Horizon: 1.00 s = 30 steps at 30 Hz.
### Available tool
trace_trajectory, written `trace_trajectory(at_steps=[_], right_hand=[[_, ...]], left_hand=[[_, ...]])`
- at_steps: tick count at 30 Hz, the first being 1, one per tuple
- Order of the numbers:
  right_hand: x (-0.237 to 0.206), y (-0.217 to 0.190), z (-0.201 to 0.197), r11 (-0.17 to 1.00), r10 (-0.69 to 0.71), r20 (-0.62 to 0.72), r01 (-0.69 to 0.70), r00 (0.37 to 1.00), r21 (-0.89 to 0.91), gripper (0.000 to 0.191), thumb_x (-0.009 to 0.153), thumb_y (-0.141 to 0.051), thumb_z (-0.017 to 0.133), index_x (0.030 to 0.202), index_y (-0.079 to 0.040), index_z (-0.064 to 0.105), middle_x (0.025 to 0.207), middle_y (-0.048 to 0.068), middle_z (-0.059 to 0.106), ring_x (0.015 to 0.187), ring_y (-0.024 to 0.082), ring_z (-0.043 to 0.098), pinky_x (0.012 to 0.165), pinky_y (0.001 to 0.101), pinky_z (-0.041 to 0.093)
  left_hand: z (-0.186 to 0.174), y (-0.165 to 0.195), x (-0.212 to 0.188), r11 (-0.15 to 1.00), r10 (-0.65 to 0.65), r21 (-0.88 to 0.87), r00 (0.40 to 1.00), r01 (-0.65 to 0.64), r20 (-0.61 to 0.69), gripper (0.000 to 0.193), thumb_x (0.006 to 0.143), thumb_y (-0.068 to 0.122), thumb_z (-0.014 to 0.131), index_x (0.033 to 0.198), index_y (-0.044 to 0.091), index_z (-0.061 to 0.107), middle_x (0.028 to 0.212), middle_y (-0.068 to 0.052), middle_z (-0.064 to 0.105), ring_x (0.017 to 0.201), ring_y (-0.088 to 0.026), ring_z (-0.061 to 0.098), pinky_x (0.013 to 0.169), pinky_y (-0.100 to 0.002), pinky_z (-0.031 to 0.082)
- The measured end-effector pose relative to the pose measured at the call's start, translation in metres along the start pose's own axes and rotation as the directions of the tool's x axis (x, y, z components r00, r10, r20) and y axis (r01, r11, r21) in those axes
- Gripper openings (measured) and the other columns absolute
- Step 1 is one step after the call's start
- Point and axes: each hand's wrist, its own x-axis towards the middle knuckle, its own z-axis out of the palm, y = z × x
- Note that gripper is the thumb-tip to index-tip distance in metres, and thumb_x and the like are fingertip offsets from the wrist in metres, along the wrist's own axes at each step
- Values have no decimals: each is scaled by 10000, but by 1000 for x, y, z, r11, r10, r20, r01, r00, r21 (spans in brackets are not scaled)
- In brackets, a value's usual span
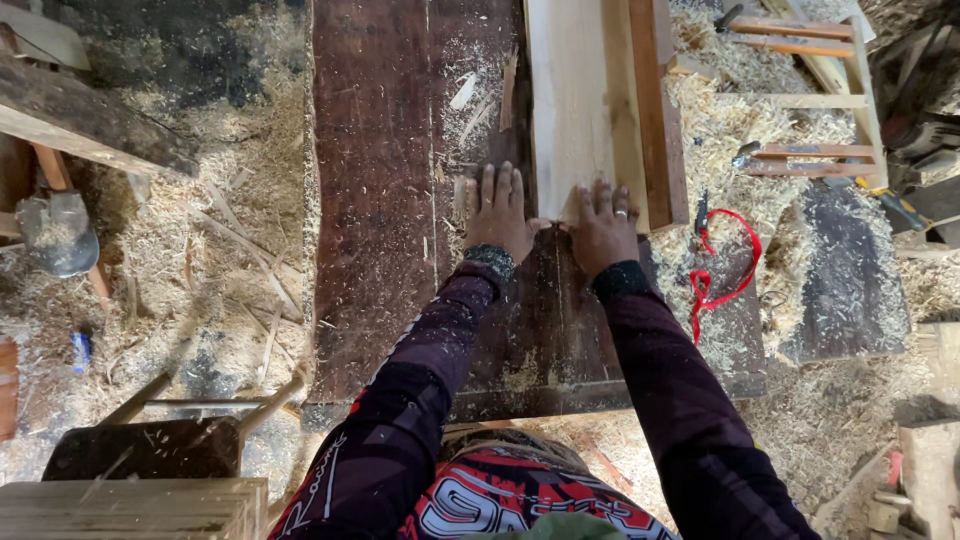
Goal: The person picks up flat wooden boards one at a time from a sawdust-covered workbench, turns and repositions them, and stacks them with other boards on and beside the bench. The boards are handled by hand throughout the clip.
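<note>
A pale planed plank (572,100) lies lengthwise on a dark, worn wooden workbench (385,200). My right hand (603,225) rests flat on the plank's near end, fingers spread, a ring on one finger. Just left of the plank's near corner, my left hand (498,212) lies flat on the bench with fingers apart. The thumbs of both hands almost meet at the plank's end. A narrower reddish board (655,110) sits along the plank's right side. Neither hand holds anything.
Sawdust and shavings (210,250) cover the floor all around. Red-handled pliers (718,262) lie on the bench's right part. A wooden frame (815,100) stands at the top right, a hammer (58,232) at the left, a stool (150,445) at the lower left.
</note>
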Motion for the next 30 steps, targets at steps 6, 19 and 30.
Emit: trace_trajectory(at_steps=[6,19,30], right_hand=[[29,-2,-3,1000,20,-100,-18,995,25,675,978,-368,618,1580,-151,405,1648,222,332,1490,520,286,1195,652,214],[129,7,-18,999,-15,-35,16,999,42,679,1005,-336,565,1616,-138,343,1646,258,288,1445,586,269,1129,695,231],[242,21,-16,990,-122,-124,131,985,61,638,1013,-321,611,1559,-42,434,1587,323,353,1385,648,325,1171,608,283]], left_hand=[[10,-3,14,993,-94,-85,992,87,-87,902,1017,664,345,1606,-1,190,1692,-178,192,1566,-387,105,1261,-552,76],[-60,-104,-7,864,-503,38,861,502,72,764,1035,643,132,1644,191,37,1734,-49,-50,1598,-272,-57,1237,-554,-76],[-67,-178,-30,624,-781,-34,624,781,-22,804,1047,648,269,1663,153,121,1727,-134,129,1520,-487,209,1219,-616,201]])
